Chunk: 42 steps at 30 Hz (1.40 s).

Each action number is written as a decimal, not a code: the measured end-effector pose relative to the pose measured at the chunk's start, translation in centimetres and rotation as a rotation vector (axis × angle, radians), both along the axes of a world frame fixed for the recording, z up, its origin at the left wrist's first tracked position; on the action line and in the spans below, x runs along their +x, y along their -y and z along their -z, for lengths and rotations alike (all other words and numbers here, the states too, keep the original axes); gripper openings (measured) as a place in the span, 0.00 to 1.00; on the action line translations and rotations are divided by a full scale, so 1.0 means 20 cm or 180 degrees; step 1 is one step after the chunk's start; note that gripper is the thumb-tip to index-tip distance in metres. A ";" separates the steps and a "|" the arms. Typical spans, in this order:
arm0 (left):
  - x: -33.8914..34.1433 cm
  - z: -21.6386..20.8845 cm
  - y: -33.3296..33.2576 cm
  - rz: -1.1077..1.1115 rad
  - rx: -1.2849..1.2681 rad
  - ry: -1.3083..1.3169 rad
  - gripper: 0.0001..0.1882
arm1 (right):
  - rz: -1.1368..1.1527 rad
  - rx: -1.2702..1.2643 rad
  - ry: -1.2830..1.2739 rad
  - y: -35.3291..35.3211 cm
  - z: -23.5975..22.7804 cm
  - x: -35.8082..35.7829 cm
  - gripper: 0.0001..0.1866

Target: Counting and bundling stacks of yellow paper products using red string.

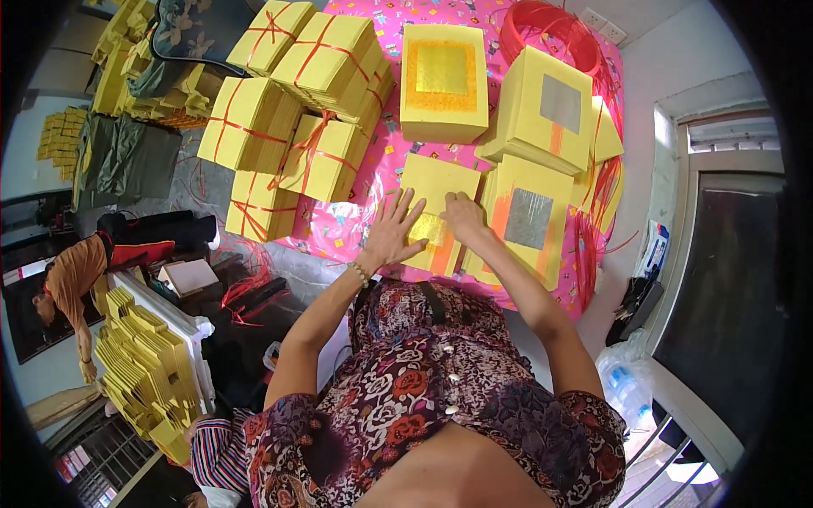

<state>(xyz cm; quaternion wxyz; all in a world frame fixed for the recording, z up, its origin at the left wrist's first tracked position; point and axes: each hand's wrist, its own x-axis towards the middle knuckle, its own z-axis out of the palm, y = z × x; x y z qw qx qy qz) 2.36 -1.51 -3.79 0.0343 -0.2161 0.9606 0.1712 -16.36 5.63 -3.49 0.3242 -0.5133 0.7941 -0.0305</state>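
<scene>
A pad of yellow paper [436,173] with a gold foil patch and an orange streak lies at the near edge of the table, under both hands. My left hand [392,230] is flat on its left side, fingers spread, with a beaded bracelet at the wrist. On the right part of the same paper rests my right hand [466,220], its fingers curled in and their tips hidden. Just right of it stands a stack of yellow paper with a silver square [528,218]. Behind the pad is a thick stack with a gold square [442,69]; another silver-marked stack [550,106] leans beside it.
Yellow bundles tied with red ribbon [254,127] are piled at the left on the pink tablecloth [385,161]. A red ribbon coil [512,30] lies at the back right, with strands hanging down. Farther left, people stand near a table heaped with yellow paper [144,364].
</scene>
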 end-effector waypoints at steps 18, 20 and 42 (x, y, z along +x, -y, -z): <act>-0.05 -0.08 -0.13 -0.0959 0.0067 -0.0993 0.31 | -0.0553 -0.1031 -0.0767 -0.03 -0.05 0.01 0.23; -0.06 -0.05 -0.20 -0.1441 0.0598 -0.1309 0.26 | -0.0687 -0.1118 -0.0795 -0.04 -0.05 0.01 0.22; 0.50 -0.07 -0.16 -0.4050 0.4449 -0.2304 0.15 | -0.0551 -0.1508 0.0160 -0.21 -0.22 0.16 0.13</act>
